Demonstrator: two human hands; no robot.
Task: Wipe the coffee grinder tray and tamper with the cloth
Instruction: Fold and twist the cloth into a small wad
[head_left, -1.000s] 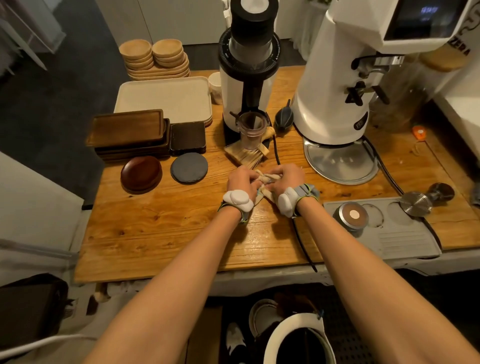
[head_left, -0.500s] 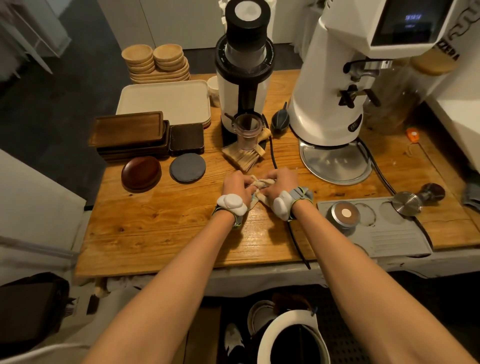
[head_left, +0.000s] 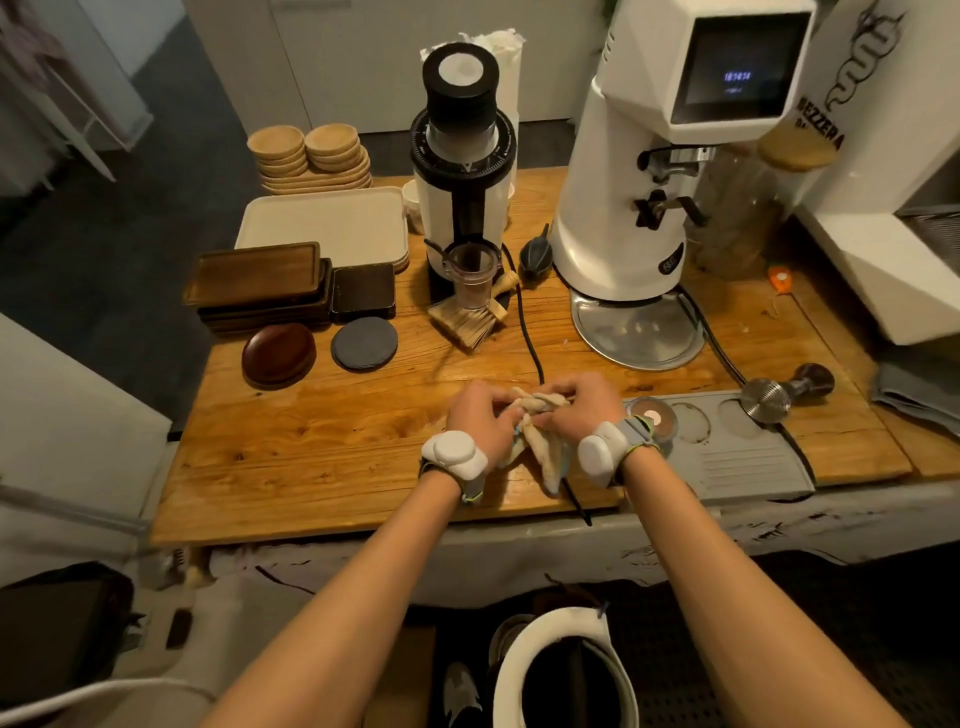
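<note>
A crumpled beige cloth (head_left: 540, 436) is bunched between my left hand (head_left: 480, 418) and my right hand (head_left: 584, 405), both closed on it just above the wooden counter. The round metal tray (head_left: 636, 335) of the big white coffee grinder (head_left: 644, 171) lies behind my right hand. A tamper (head_left: 784, 392) with a steel base and dark handle lies on its side at the far right, on the edge of a grey tamping mat (head_left: 737, 457). Part of the cloth hangs below my hands.
A smaller black-and-white grinder (head_left: 462, 171) with a dosing cup and a brush (head_left: 467, 317) stands behind my hands. Wooden trays, plates and a slate coaster (head_left: 363, 343) fill the left. A black cable (head_left: 530, 332) crosses the counter. A folded grey cloth (head_left: 919, 389) lies far right.
Both hands have kept working the cloth between them, twisting it more tightly. The camera tilted up and back, so the hands sit lower in view and nearer the grey mat.
</note>
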